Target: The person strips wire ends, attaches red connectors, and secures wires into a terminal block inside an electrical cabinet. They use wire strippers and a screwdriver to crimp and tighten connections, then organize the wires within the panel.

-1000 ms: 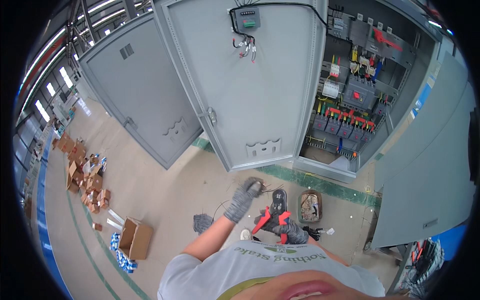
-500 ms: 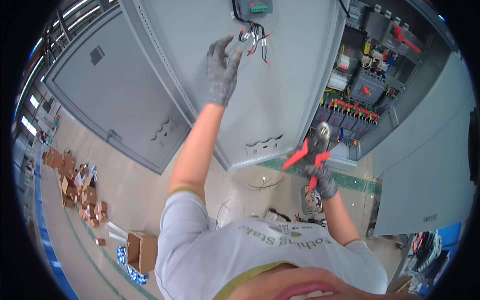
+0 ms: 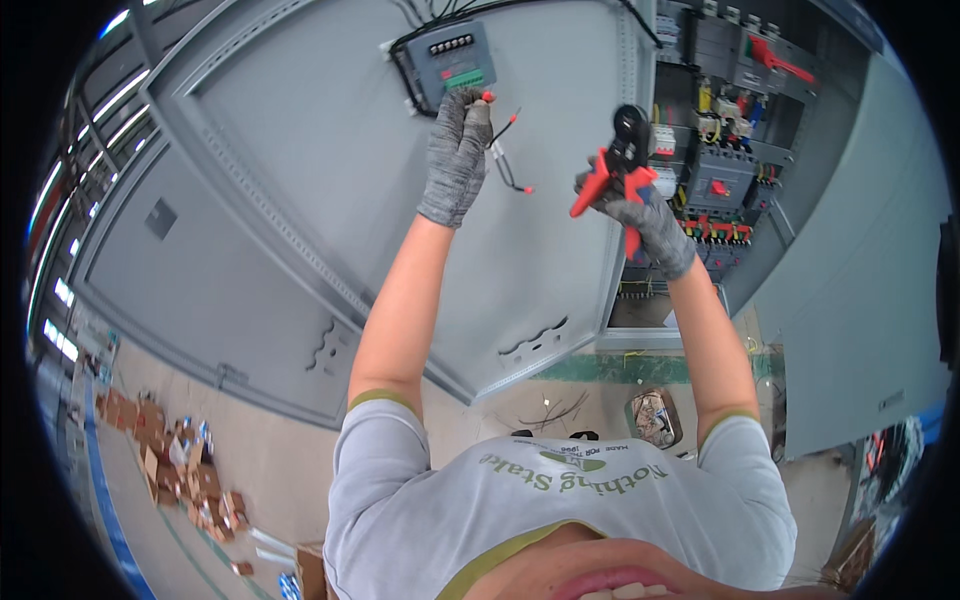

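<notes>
My left hand (image 3: 457, 160), in a grey knit glove, is raised to the grey cabinet door (image 3: 545, 265). Its fingers are closed round black wires (image 3: 508, 172), several of which end in red tips. One red tip sticks out above the fingertips, just under the green terminal block (image 3: 464, 79) of a grey module (image 3: 428, 72) on the door. My gloved right hand (image 3: 652, 228) holds crimping pliers (image 3: 628, 150) with red handles and a dark round head pointing up. The handles stand apart, and nothing shows in the jaws.
To the right, the open cabinet holds circuit breakers (image 3: 722, 180) and coloured wiring. Another grey door (image 3: 860, 270) curves along the right side. Below lies a bin of scraps (image 3: 655, 418) beside loose wire offcuts (image 3: 553, 412). Cardboard boxes (image 3: 200, 485) lie at the lower left.
My left hand has gone from open beside the wires to closed on them. My right hand has lifted the crimping pliers higher. The view has shifted, showing more of the module.
</notes>
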Demonstrator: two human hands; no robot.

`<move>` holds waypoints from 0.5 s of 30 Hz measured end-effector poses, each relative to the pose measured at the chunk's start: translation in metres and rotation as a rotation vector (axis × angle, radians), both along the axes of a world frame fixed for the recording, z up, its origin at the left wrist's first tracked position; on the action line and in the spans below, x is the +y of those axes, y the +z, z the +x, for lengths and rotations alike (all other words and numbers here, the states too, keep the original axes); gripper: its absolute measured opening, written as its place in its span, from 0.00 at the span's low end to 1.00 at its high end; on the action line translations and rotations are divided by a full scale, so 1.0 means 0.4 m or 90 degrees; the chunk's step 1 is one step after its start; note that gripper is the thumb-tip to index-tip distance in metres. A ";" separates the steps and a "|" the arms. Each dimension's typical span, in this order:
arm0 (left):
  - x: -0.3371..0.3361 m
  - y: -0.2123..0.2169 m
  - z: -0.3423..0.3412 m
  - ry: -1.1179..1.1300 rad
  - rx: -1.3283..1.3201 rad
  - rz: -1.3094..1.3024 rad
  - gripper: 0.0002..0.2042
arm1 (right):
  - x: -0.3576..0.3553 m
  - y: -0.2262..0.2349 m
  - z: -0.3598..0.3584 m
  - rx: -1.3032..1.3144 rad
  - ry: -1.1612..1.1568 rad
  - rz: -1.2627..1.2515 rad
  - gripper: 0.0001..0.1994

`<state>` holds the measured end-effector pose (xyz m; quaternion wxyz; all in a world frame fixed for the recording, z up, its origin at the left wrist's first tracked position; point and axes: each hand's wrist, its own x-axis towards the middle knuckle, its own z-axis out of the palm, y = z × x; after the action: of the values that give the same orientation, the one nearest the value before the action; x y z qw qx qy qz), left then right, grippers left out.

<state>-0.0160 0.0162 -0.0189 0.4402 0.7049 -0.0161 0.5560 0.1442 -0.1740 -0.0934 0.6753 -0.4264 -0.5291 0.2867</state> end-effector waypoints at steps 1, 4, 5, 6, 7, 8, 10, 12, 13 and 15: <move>0.006 0.009 0.003 -0.011 0.048 -0.001 0.08 | 0.024 0.022 0.013 -0.023 -0.001 0.004 0.38; 0.047 0.019 0.026 -0.033 0.075 0.058 0.08 | 0.096 0.047 0.074 -0.088 -0.111 -0.023 0.36; 0.053 0.023 0.033 -0.038 0.101 0.064 0.08 | 0.117 0.057 0.089 -0.119 -0.117 -0.027 0.34; 0.058 0.026 0.028 -0.039 0.130 0.067 0.08 | 0.125 0.079 0.061 -0.119 -0.106 -0.024 0.30; 0.061 0.032 0.018 -0.039 0.159 0.072 0.08 | 0.127 0.109 0.027 -0.118 -0.095 -0.021 0.26; 0.059 0.040 0.001 -0.020 0.217 0.078 0.08 | 0.122 0.138 -0.021 -0.144 -0.117 -0.054 0.25; 0.062 0.039 -0.004 -0.025 0.212 0.103 0.09 | 0.143 0.134 -0.034 -0.199 -0.109 -0.073 0.26; 0.057 0.037 -0.006 -0.006 0.180 0.137 0.09 | 0.148 0.133 -0.053 -0.223 -0.145 -0.122 0.26; 0.052 0.041 -0.007 -0.009 0.192 0.138 0.09 | 0.147 0.131 -0.065 -0.235 -0.160 -0.147 0.26; 0.041 0.051 -0.014 -0.012 0.209 0.138 0.09 | 0.141 0.124 -0.080 -0.215 -0.186 -0.174 0.27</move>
<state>-0.0214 0.0328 0.0016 0.3636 0.8291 -0.0104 0.4246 0.1124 -0.1177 -0.0436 0.5481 -0.6273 -0.5233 0.1793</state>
